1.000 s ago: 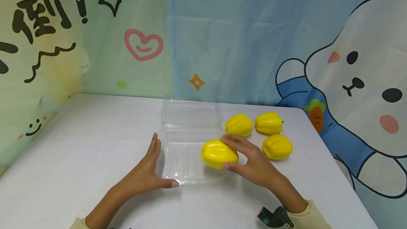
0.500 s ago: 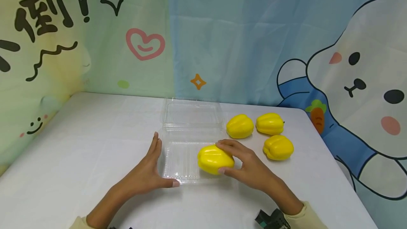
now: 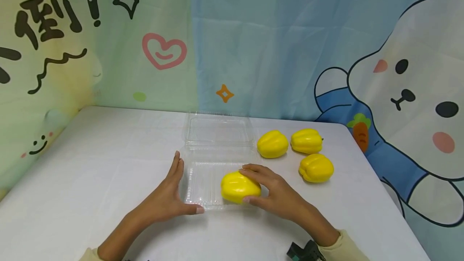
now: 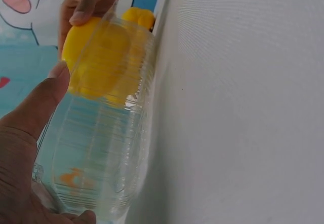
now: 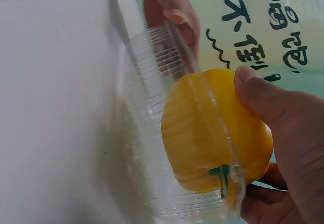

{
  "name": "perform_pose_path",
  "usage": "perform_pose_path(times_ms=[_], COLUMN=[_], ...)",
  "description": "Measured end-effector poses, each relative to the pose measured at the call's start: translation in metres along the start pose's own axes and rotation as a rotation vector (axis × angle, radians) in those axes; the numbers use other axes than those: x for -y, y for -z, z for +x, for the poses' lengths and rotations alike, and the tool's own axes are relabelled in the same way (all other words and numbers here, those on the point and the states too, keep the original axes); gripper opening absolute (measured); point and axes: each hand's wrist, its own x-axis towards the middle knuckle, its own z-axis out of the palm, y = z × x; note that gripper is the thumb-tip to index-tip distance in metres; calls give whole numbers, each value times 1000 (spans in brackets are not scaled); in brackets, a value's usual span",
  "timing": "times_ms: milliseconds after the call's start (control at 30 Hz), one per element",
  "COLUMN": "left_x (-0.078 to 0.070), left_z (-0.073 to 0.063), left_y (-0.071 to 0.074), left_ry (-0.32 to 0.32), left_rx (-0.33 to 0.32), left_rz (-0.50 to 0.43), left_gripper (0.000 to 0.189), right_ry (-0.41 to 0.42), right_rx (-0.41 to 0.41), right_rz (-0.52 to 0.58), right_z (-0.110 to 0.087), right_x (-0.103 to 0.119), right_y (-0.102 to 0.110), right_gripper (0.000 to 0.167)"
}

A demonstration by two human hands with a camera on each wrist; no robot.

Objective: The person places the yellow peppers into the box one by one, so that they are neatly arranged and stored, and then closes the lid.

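A yellow bell pepper [image 3: 237,188] is gripped by my right hand [image 3: 277,191], thumb on the near side and fingers over the far side. It sits low within the right front part of a clear plastic clamshell box [image 3: 204,182], whose lid [image 3: 219,130] lies folded back. In the right wrist view, the pepper's green stem end [image 5: 218,172] shows through the box's front wall. My left hand [image 3: 168,196] rests against the box's left front corner, fingers straight along the left side and thumb [image 4: 48,95] stretched along the front rim.
Right of the lid are three more yellow peppers: one nearest the lid [image 3: 272,144], one behind at right [image 3: 306,140] and one in front [image 3: 316,168]. They stand on a white table [image 3: 108,164]. A printed cloth backdrop [image 3: 253,51] hangs behind.
My right hand has carried the pepper left and toward me, lower into the front of the box. The left hand and the other peppers stay put.
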Motion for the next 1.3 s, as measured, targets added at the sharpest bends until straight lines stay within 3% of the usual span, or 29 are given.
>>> perform_pose_path(times_ms=[300,567,833,1300], left_x=[-1,-1,-1,0], left_z=[0,-1,0,1], left_y=[0,0,-1,-1], left_ry=[5,1,0,-8], left_rx=[-1,-4,-7,-5], left_rz=[5,11,22,16], left_gripper=[140,140,141,140], right_ry=[51,11,21,24], right_rx=[-13,72,107,95], right_rz=[-31,-69,-80,-51], right_z=[0,1,1,3], right_x=[-2,-3,-4,-7], right_y=[-3,-3,-3,-2], right_gripper=[65,69,72,64])
